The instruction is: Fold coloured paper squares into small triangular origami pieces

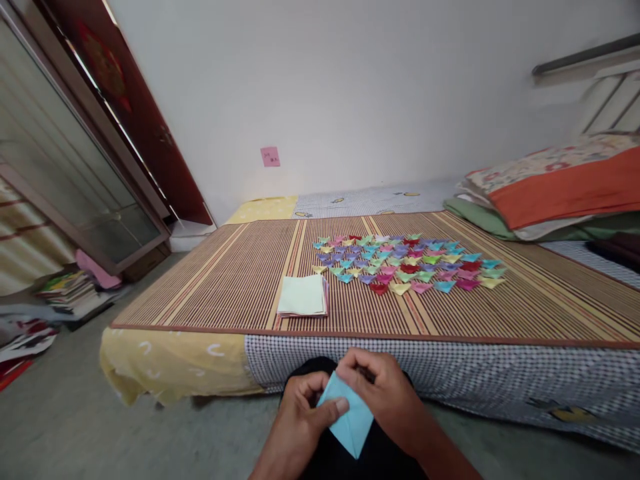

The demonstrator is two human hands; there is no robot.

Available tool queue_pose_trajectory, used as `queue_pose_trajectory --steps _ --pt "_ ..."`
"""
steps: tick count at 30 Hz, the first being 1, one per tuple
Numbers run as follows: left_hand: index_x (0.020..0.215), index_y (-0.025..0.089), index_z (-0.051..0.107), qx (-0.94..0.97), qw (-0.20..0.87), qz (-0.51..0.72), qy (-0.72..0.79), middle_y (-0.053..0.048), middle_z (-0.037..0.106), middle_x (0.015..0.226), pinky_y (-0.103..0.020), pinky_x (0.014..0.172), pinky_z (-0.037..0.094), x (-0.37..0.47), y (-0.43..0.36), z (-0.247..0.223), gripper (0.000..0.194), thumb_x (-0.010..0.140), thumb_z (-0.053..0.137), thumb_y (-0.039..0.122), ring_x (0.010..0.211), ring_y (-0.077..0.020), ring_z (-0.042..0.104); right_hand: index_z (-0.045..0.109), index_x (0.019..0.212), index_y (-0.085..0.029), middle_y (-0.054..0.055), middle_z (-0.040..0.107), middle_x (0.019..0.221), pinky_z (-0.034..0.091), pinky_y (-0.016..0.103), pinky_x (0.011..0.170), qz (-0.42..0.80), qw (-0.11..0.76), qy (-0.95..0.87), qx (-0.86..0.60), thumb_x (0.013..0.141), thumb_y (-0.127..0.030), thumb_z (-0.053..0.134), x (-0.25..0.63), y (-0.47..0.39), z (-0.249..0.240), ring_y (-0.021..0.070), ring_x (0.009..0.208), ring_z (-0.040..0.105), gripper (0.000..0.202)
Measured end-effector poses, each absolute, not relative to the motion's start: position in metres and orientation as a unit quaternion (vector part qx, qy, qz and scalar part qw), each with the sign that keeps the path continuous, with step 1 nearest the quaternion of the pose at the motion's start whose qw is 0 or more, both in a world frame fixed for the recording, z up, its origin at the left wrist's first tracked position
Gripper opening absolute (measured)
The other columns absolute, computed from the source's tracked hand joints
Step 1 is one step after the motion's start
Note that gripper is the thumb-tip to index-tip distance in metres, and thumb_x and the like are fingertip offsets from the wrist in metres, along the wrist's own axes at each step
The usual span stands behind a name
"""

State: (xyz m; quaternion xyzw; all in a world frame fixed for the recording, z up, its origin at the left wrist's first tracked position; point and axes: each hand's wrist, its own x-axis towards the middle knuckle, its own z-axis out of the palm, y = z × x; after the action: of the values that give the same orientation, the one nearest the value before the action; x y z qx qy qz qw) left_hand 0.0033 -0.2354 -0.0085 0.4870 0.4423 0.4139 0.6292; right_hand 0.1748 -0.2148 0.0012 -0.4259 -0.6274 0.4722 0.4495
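Low in front of me, a light blue sheet of folded origami paper (354, 420) is held between both hands, just off the bed's near edge. My left hand (303, 413) pinches its left side, with the thumb lying flat across the paper. At the top corner, my right hand (383, 387) grips the paper between thumb and fingers. One point of the folded shape hangs downward, and a crease runs toward it. On the bamboo mat ahead lies a stack of square paper (301, 296), pale green on top. Several rows of small folded paper pieces (400, 260) in many colours sit right of it.
The bamboo mat (210, 280) covers the bed, over yellow and checked sheets. Folded bedding (560, 187) is piled at the right. A pink note (270, 157) sticks to the wall. Books (67, 290) stand on the floor at left by a glass-panelled door (75, 147).
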Motion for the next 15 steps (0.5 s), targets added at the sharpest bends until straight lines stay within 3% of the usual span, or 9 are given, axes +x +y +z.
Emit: queue_pose_trajectory --steps 3,9,15 --pt "0.069 0.013 0.071 0.443 0.621 0.456 0.458 0.000 0.056 0.063 -0.024 0.058 0.038 0.001 -0.233 -0.012 0.036 0.069 0.087 0.046 0.059 -0.0122 0.045 0.070 0.084 -0.018 0.001 0.062 0.071 0.043 0.027 0.059 0.506 0.453 -0.596 -0.429 0.097 -0.048 0.054 0.185 -0.211 0.002 0.0157 0.063 0.054 0.036" --pt "0.073 0.013 0.072 0.421 0.587 0.513 0.465 0.000 0.062 0.065 -0.023 0.060 0.042 0.000 -0.231 -0.018 0.033 0.073 0.087 0.043 0.060 -0.0122 0.050 0.059 0.067 -0.020 -0.004 0.047 0.059 0.033 0.025 0.052 0.480 0.425 -0.620 -0.453 0.092 -0.044 0.059 0.182 -0.221 0.004 0.0138 0.057 0.044 0.035" --pt "0.081 0.012 0.076 0.392 0.627 0.520 0.429 -0.002 0.067 0.070 -0.023 0.062 0.044 0.003 -0.231 -0.021 0.030 0.074 0.088 0.039 0.062 -0.0119 0.053 0.063 0.072 -0.019 -0.003 0.051 0.062 0.035 0.027 0.055 0.445 0.445 -0.634 -0.449 0.094 -0.039 0.057 0.176 -0.224 0.010 0.0141 0.058 0.045 0.030"
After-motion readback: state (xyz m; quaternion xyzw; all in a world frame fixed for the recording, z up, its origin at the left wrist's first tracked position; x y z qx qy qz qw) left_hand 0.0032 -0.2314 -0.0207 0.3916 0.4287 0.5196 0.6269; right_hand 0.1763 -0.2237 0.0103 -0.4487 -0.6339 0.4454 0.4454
